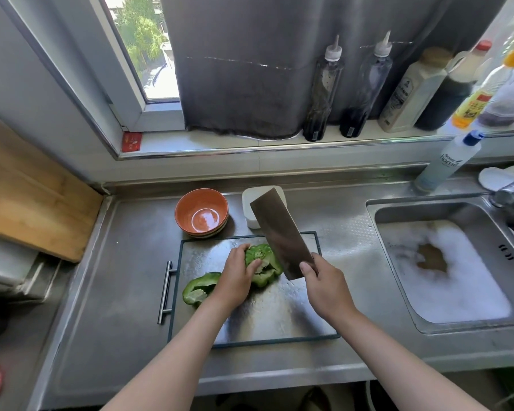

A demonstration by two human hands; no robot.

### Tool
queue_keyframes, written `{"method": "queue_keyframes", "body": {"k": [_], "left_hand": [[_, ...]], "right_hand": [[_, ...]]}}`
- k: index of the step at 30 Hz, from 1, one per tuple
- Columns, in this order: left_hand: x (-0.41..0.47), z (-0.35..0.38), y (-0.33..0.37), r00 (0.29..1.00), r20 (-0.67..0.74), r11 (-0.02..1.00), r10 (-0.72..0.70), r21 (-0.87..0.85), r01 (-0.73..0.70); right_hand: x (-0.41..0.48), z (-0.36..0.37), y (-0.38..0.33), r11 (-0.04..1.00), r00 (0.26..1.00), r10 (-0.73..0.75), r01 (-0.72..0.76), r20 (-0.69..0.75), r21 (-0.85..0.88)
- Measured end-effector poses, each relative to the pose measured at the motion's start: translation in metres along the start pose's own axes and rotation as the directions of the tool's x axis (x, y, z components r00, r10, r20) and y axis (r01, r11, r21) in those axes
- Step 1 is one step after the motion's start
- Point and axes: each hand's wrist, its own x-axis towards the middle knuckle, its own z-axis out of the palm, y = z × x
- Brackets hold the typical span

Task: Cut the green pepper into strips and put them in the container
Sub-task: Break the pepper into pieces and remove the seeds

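A steel worktop (116, 292) carries a metal board (279, 315). The step looks like the start of slicing, as no strips are cut yet. The right hand (321, 286) grips a cleaver (279, 232) by its handle, blade raised and angled away. The left hand (238, 280) curls over one pepper half (264, 262) just left of the blade. The other half (198, 287) lies by the left wrist. A white container (250, 203) stands beyond the blade. Next, the blade probably needs to come down close beside the left fingertips.
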Motion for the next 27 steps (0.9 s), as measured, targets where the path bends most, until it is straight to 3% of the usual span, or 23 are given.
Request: {"method": "queue_keyframes", "body": {"k": [6, 12, 16, 20, 27], "left_hand": [[0.004, 0.002, 0.001, 0.999, -0.030, 1.000, -0.015, -0.012, 0.014], [0.002, 0.002, -0.002, 1.000, -0.023, 1.000, -0.002, 0.006, 0.002], [0.004, -0.001, -0.002, 1.000, 0.004, 1.000, 0.027, -0.001, -0.027], [0.006, 0.003, 0.000, 0.999, -0.030, 1.000, 0.020, -0.005, -0.020], [0.006, 0.003, 0.000, 0.997, -0.070, 1.000, -0.019, -0.023, 0.017]], "right_hand": [[0.001, 0.004, -0.003, 0.989, 0.999, -0.052, 0.052, 0.003, -0.140], [0.008, -0.002, -0.004, 0.998, 0.998, 0.000, 0.003, 0.061, -0.059], [0.013, -0.006, -0.001, 0.993, 0.994, -0.012, 0.025, 0.112, -0.112], [0.008, 0.003, -0.004, 0.978, 0.997, -0.040, 0.054, 0.073, -0.201], [0.014, 0.008, -0.007, 0.981, 0.995, -0.017, 0.036, 0.100, -0.192]]}}
